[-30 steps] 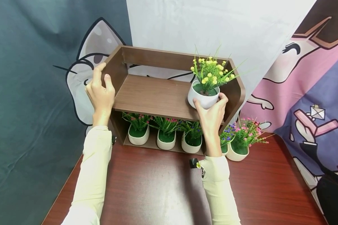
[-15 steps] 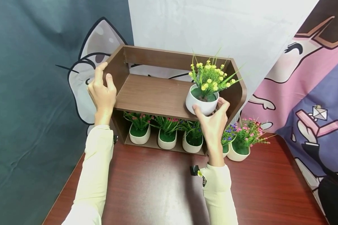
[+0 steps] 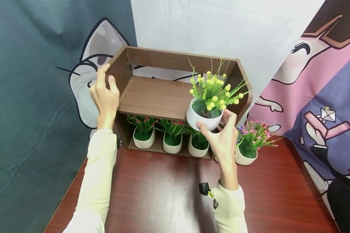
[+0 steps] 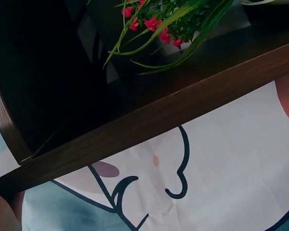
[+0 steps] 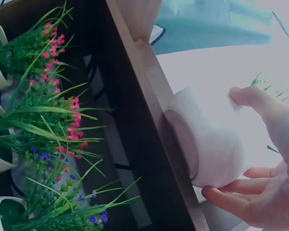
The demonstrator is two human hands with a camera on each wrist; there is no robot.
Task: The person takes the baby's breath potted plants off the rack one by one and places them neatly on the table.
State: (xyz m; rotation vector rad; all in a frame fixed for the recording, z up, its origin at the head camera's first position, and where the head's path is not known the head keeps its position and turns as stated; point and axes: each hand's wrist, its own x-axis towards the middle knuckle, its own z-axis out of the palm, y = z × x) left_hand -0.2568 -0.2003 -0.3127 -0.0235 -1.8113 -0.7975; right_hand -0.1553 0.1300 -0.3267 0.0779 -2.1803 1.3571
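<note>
My right hand [image 3: 225, 139] grips a round white flowerpot [image 3: 202, 122] with yellow flowers and long green blades. Its thumb presses the front of the pot and the fingers curl round the right side. The pot is tilted and overlaps the front edge of the upper board of a brown two-level shelf [image 3: 157, 97]. In the right wrist view the pot's underside [image 5: 185, 144] shows close to the board edge. My left hand [image 3: 105, 97] holds the shelf's left side panel, thumb and index finger at its edge; its other fingers are hidden in the head view.
Three cream pots of pink and blue flowers, such as the left one [image 3: 144, 139], stand on the lower level. Right of the shelf, a pink-flowered pot [image 3: 246, 157] stands on the red-brown table [image 3: 163, 187], beside a partly hidden blue-flowered one. Printed curtains [image 3: 46, 113] hang behind.
My right hand has drawn the white flowerpot forward, from above the upper board to its front edge, and tilted it. My left hand has stayed at the side panel.
</note>
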